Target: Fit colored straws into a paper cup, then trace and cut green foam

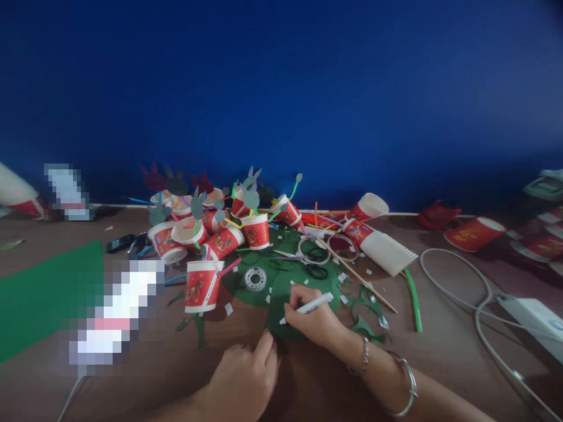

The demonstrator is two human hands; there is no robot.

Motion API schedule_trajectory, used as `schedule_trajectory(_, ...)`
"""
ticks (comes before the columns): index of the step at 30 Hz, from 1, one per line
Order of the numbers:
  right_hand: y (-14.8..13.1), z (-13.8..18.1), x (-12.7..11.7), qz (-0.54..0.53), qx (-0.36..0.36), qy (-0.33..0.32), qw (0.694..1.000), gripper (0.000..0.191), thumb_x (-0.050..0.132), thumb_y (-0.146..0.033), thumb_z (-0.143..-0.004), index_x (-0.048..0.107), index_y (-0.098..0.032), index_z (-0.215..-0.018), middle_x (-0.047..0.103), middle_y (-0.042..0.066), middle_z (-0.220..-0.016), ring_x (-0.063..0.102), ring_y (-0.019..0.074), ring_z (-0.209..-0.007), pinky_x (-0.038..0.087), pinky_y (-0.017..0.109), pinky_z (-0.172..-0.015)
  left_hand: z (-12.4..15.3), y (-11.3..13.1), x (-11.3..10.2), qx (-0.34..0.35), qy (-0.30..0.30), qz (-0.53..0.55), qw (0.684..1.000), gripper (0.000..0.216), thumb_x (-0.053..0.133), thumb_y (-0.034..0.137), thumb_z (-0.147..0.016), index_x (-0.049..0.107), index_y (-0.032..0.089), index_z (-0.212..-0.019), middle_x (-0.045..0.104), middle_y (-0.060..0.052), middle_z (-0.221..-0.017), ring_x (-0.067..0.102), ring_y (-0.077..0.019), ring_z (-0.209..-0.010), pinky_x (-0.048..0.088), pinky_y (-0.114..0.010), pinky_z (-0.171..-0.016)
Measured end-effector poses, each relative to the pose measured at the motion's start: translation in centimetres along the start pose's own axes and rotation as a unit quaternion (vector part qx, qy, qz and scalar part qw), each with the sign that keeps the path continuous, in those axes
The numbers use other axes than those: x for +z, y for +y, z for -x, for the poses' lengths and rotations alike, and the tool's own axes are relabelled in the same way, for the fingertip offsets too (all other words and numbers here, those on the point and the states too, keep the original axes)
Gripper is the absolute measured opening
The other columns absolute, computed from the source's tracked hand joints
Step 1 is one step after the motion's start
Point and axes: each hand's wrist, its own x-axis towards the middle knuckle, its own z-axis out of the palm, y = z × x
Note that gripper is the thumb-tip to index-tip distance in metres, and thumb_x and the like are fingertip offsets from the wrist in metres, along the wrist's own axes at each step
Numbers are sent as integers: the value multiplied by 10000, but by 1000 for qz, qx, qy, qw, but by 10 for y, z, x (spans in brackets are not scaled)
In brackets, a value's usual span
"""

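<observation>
Left hand [246, 375], grip spread, presses green paper [285, 290]; right hand [314, 322] pinches white pen [315, 302] pointing lower-left.

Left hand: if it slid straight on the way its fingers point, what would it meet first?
The green paper: the left hand points at its near edge, possibly already touching. Next in line would be the tip of the white pen in the right hand.

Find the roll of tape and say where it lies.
In the head view, the roll of tape lies flat on the green paper, left of centre, between the upright red cup and the scissors, beyond the right hand holding a pen.
</observation>
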Motion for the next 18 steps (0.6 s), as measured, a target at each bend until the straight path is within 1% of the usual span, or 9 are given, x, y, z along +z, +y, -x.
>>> schedule_trajectory(5, 0, 1, 0, 0, -5, -12, 1000, 218, 511, -170, -636, 351, -201, -490, 382, -64, -452, 321, 75, -447, 218, 191, -417, 0, 1, 0, -5, -3, 8, 1000, 205, 510, 143, -821, 613, 151, -998, 638, -78, -918, 625, -140, -555, 485, -223, -468)
schedule_trajectory(9, 1, 0, -1, 0, -7, -22, 1000, 213, 515, -166, -640, 360, -199, -496, 389, -64, -456, 325, 75, -450, 223, 189, -420, 0, 0, -1, -1, 3, 3, 1000, 226, 474, 132, -835, 620, 155, -1005, 632, -82, -926, 610, -145, -518, 476, -243, -435)
schedule_trajectory(14, 0, -1, -1, -21, 14, 12, 1000, 232, 508, -172, -638, 336, -206, -486, 340, -73, -440, 300, 75, -437, 224, 191, -409, 0, 0, -2, 8, -16, 0, 1000, 239, 451, 140, -855, 604, 137, -1039, 617, -98, -940, 622, -151, -570, 478, -236, -460)
schedule_trajectory(18, 0, -1, 1, -10, 8, 28, 1000, 238, 509, -179, -635, 326, -205, -485, 346, -67, -450, 309, 80, -455, 224, 194, -419, 0, 0, -3, 6, -25, 4, 1000, 229, 473, 129, -840, 610, 146, -1022, 626, -88, -943, 626, -149, -572, 490, -237, -466)
